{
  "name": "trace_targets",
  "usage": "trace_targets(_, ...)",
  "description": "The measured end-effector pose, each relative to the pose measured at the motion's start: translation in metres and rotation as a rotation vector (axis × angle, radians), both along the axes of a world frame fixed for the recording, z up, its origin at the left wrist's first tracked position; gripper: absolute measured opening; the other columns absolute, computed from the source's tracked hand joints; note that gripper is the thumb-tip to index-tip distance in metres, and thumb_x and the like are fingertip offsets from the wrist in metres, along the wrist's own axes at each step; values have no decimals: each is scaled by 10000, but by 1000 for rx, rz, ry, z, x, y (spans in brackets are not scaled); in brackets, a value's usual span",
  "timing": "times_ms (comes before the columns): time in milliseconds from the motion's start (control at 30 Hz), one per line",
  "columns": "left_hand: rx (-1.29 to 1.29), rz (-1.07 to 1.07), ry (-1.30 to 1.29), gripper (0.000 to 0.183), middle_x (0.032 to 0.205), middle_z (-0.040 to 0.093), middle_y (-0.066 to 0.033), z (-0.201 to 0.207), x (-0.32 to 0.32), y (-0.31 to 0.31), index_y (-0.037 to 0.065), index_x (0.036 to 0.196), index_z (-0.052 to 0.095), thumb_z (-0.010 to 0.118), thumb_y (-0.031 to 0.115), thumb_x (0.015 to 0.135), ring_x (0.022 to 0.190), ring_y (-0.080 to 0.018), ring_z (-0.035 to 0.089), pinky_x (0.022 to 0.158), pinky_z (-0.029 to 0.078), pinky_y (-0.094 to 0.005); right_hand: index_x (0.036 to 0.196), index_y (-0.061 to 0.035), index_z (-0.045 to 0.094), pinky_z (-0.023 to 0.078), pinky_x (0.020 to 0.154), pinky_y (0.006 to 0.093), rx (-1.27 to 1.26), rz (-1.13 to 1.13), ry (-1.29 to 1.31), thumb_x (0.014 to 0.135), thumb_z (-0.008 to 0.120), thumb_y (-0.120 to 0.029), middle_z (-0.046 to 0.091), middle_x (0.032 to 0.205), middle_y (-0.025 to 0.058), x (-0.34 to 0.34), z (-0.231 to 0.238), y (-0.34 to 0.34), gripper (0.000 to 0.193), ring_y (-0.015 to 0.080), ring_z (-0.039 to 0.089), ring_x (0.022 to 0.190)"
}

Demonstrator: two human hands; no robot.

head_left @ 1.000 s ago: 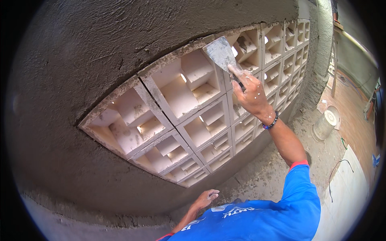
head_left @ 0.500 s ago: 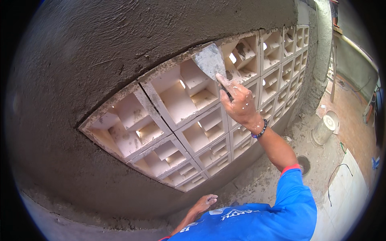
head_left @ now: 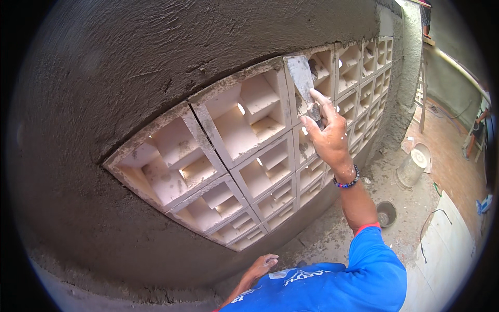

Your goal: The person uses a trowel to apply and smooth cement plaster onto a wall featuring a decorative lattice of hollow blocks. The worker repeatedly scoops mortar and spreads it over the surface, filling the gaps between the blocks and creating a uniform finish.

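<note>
My right hand is closed around the handle of a trowel. Its flat grey blade, smeared with mortar, lies against the upper part of a panel of pale vent blocks, by the divider between two top-row openings. White specks and mortar dot this hand, and a beaded bracelet circles the wrist. Low in front of my body, my left hand hangs with loosely bent fingers and nothing visible in them. It is apart from the wall. Wet-looking grey plaster surrounds the panel, with a dark gap along its upper edge.
On the dusty floor at the right stand an overturned pale bucket and a dark round container. A thin cable lies on a pale sheet. Far right, part of another person shows near a plank.
My right hand has moved right and slightly down with the trowel, and the blade has turned more upright. The view has shifted a little. My left hand stays nearly where it was.
</note>
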State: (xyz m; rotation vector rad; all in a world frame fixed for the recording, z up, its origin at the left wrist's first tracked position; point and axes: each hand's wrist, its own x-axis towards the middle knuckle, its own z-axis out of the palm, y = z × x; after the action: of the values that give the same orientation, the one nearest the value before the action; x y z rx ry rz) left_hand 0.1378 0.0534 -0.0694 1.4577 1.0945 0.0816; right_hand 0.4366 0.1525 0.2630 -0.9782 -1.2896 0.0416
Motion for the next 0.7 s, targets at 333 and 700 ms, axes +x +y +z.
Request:
trace_targets(333,55,-51,-31,397,1208,636,-150,-24,-16,6,51,1291,563,571,267,959,1143,-262,582,978,447,-386,1269,-99,585,501,829,414,-6,-25,-958,864,588,-101,672,941,158,11,79,-22,405,320,644,870)
trace_targets(700,90,-96,-26,386,1178,657,-156,-33,-3,3,42,1248,601,585,287,950,1103,-255,607,947,463,-378,1186,-79,641,510,892,409,-146,-45,-1097,844,581,-91,685,1062,161,50,139,-29,348,337,666,931)
